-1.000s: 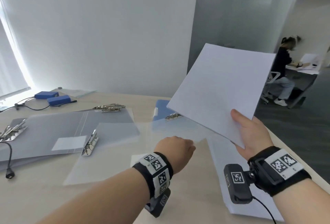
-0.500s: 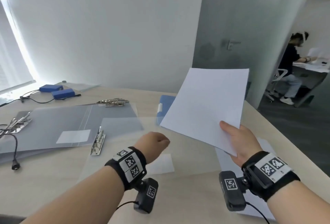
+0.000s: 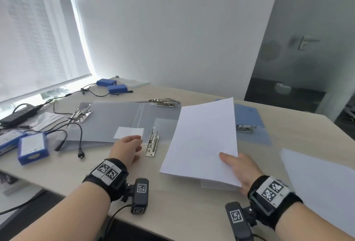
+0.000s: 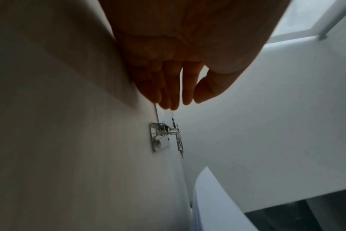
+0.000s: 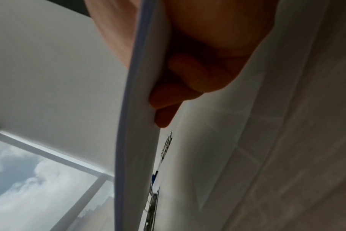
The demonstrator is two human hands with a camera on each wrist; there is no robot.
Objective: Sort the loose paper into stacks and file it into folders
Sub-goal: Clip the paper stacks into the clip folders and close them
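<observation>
Above the clear folder (image 3: 172, 164), right hand (image 3: 242, 171) pinches a paper stack (image 3: 201, 142) at one corner; left hand (image 3: 126, 148), fingers relaxed, empty, hovers near the lever clip (image 3: 152, 143). Risk: sheets fanning, snagging the clip.

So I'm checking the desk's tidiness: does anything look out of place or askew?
Mostly orderly. One oddity: cables trail across the open grey folder's left side, cluttering the filing space. The paper stack in the right hand is tilted, held off the table.
</observation>
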